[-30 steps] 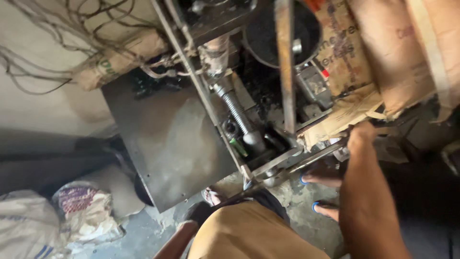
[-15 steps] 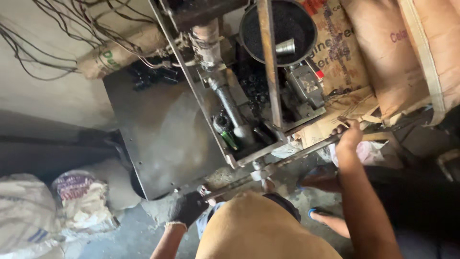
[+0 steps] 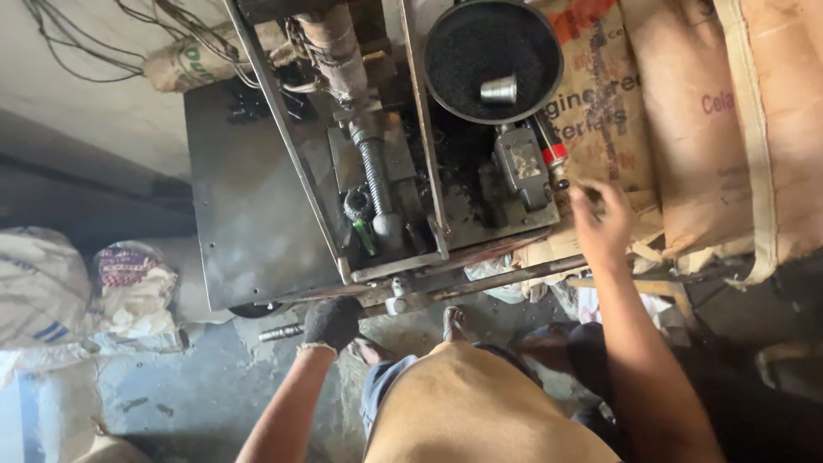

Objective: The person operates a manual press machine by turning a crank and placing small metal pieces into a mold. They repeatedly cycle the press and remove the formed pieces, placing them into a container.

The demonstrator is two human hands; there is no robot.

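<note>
My gloved left hand is clenched round the metal handle at lower center-left; looks heavy, stiff, maybe greasy, so I'd grip near its end. Right hand hovers loose by the sacks.

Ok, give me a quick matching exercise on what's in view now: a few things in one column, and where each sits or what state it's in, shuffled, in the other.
Things:
1. left hand
2. right hand
3. small metal cup
4. threaded screw shaft

Places or states:
A. lying on black granules in the round pan
B. in a dark glove, on a metal handle at the machine's lower edge
C. bare, fingers spread, beside the grey box with a red cap
D. running down the middle of the machine frame

Pairs: 1-B, 2-C, 3-A, 4-D
</note>
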